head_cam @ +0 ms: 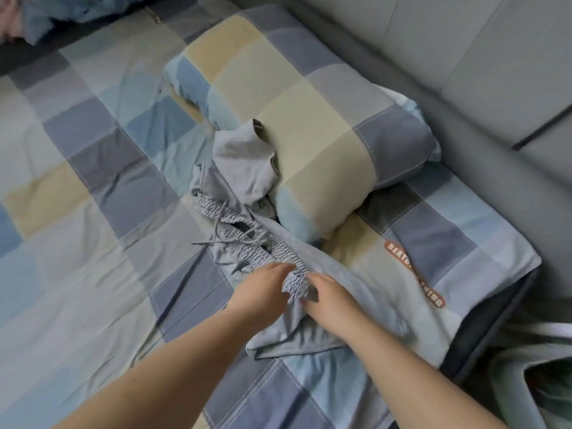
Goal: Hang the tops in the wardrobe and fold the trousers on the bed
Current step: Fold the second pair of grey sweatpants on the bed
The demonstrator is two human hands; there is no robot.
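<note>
Checked bedding covers the bed (pixel 93 212); grey drawstring trousers (pixel 247 252) lie crumpled near its right edge, against the pillow (pixel 309 119). Left hand (pixel 263 286) and right hand (pixel 328 297) pinch the elastic waistband (pixel 298 281). Recommended: pull it taut, align legs, then fold.

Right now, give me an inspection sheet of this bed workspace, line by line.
Surface: checked bedsheet, wrinkled.
Job's things: grey trousers, crumpled, unfolded, one end against the pillow; elastic waistband and drawstring exposed.
Clutter: blue fabric at the far corner; striped cloth beside the bed.
Grippers: left hand and right hand both pinch the waistband.
Cables: nothing seen.
Surroundings: grey padded headboard.
</note>
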